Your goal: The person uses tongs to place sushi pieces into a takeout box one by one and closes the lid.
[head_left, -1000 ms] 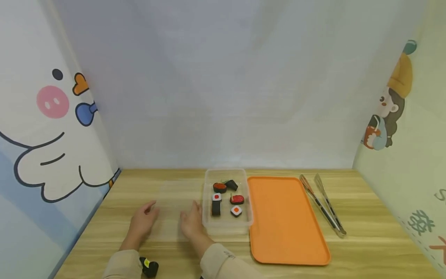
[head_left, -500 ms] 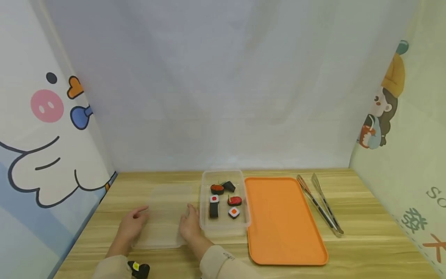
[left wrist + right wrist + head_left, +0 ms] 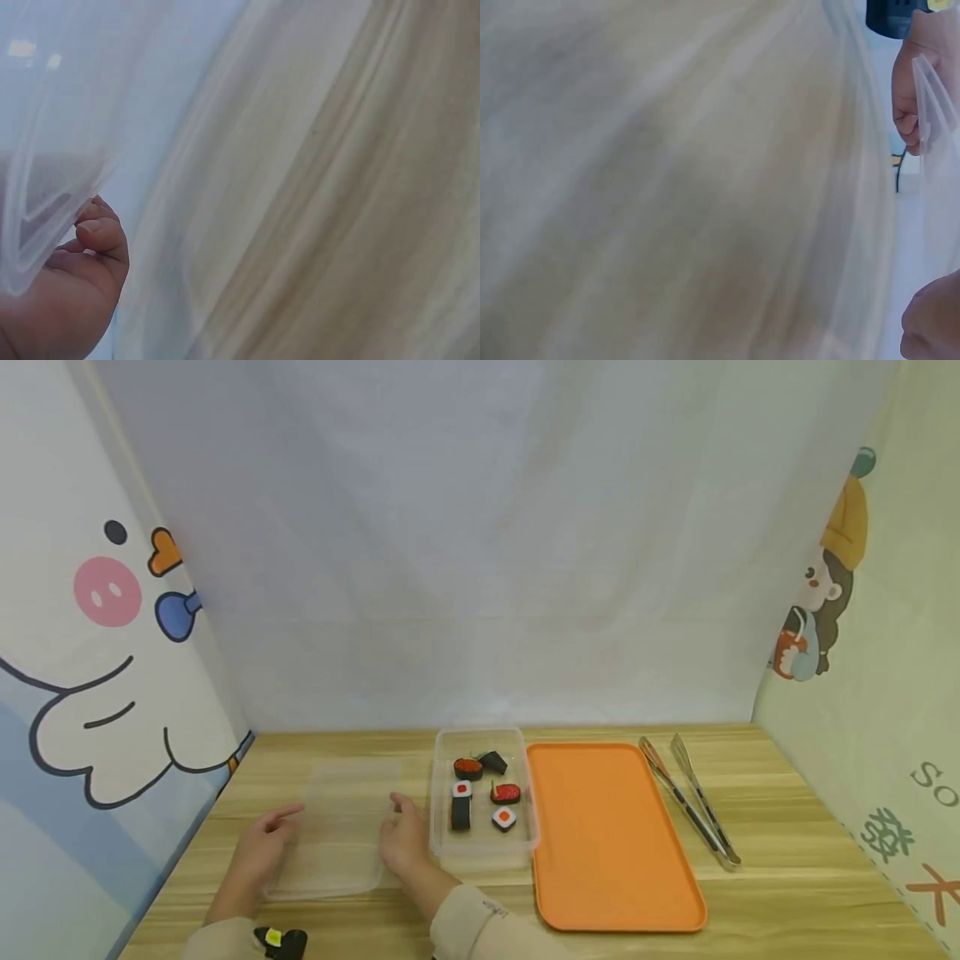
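Both hands (image 3: pixel 258 847) slid the clear lid (image 3: pixel 337 831) leftward; wrist views blur.

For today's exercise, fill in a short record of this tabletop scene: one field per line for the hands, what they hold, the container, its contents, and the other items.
Left hand: left hand grips the left edge of the clear lid
Right hand: right hand grips the lid's right edge
Container: open clear box, just right of the lid
Contents: five toy sushi pieces
Tray: orange tray, bare, right of the box
Tool: metal tongs, right of the tray
Surface: wooden table
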The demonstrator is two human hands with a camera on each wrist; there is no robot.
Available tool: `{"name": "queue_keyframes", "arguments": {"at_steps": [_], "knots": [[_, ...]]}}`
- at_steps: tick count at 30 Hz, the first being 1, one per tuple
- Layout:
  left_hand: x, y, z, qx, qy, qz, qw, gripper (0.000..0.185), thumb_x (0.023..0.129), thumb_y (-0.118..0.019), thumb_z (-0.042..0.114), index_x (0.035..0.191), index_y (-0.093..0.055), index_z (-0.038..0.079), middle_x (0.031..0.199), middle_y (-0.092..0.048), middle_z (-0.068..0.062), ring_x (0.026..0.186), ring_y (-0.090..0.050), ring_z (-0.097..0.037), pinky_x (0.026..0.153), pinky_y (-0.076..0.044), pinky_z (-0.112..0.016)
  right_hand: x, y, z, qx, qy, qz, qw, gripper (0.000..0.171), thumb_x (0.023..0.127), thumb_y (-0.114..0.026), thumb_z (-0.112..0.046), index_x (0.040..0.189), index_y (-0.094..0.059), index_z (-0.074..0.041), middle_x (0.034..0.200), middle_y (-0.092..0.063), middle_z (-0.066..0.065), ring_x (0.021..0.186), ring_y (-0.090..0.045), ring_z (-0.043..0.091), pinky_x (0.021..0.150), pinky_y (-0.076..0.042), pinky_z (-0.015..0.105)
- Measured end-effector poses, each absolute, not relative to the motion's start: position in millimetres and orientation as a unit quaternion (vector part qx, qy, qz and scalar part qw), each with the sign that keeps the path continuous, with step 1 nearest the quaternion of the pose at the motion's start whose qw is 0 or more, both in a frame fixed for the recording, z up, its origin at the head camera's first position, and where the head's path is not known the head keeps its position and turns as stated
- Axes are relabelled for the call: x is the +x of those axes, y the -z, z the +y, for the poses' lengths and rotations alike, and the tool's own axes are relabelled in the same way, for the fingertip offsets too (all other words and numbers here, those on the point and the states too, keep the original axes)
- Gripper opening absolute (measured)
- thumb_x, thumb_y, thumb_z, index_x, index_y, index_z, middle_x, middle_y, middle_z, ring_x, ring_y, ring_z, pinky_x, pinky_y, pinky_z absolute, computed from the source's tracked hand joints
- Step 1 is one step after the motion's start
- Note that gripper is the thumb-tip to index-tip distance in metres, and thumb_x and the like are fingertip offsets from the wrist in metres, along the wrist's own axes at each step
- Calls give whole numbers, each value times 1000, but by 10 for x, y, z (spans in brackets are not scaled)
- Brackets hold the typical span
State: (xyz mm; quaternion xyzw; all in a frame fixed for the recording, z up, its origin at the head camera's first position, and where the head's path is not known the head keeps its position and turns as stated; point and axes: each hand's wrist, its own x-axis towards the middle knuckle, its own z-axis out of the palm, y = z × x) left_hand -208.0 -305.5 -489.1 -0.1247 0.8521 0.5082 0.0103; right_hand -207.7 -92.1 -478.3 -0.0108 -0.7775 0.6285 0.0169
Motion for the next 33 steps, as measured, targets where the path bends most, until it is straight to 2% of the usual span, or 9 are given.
{"name": "queue_keyframes", "arguments": {"at_steps": [3,6,10,16,20,25,31,33], "knots": [[-2070,4803,-3083,-126,-518,846,17,43,103,-47,19,139,-48,-4,106,-49,-13,89,-45,-22,69,-41,-29,-2086,4682,-912,-6,-630,-777,14,39,89,-54,5,128,-56,2,114,-57,12,97,-55,22,83,-50,34],[-2069,4710,-3059,-124,-533,837,19,44,103,-48,21,139,-47,-4,103,-48,-8,86,-45,-19,67,-43,-26,-2117,4525,-829,9,-636,-772,-5,41,87,-54,5,128,-55,3,112,-56,12,79,-53,16,67,-49,27],[-2089,4574,-2947,-100,-561,822,5,44,103,-50,20,138,-49,-5,97,-50,-3,85,-47,-14,68,-44,-24,-2203,4317,-620,19,-642,-766,-36,44,86,-57,5,130,-56,2,112,-55,10,69,-49,13,57,-44,22],[-2178,4424,-2685,-47,-601,798,0,42,103,-51,18,136,-49,-7,80,-45,-2,68,-43,-12,59,-41,-25,-2332,4132,-195,28,-669,-740,-71,45,87,-59,5,132,-54,4,113,-54,14,85,-54,20,66,-48,26],[-2254,4362,-2458,-15,-613,790,4,39,103,-51,16,135,-51,-7,80,-46,-3,67,-43,-11,60,-42,-25,-2428,4084,112,32,-679,-730,-73,45,87,-60,6,131,-54,6,109,-53,13,86,-52,18,70,-48,26],[-2339,4307,-2112,12,-631,775,7,34,101,-53,11,131,-53,-6,83,-51,-7,67,-47,-13,60,-46,-25,-2512,4035,515,27,-671,-737,-79,38,91,-62,2,129,-57,5,106,-55,12,79,-51,17,64,-44,24],[-2446,4297,-1713,26,-634,773,-13,26,98,-57,5,121,-58,-6,90,-52,-6,69,-48,-14,60,-46,-24,-2571,4020,922,7,-691,-719,-73,33,92,-60,3,125,-59,5,111,-57,13,86,-55,21,75,-48,34],[-2478,4302,-1608,31,-638,769,-28,23,97,-58,3,117,-58,-7,89,-52,-6,69,-48,-14,60,-46,-23,-2582,4015,1013,3,-702,-709,-66,32,92,-59,3,125,-58,6,111,-58,12,84,-56,19,75,-49,31]]}}
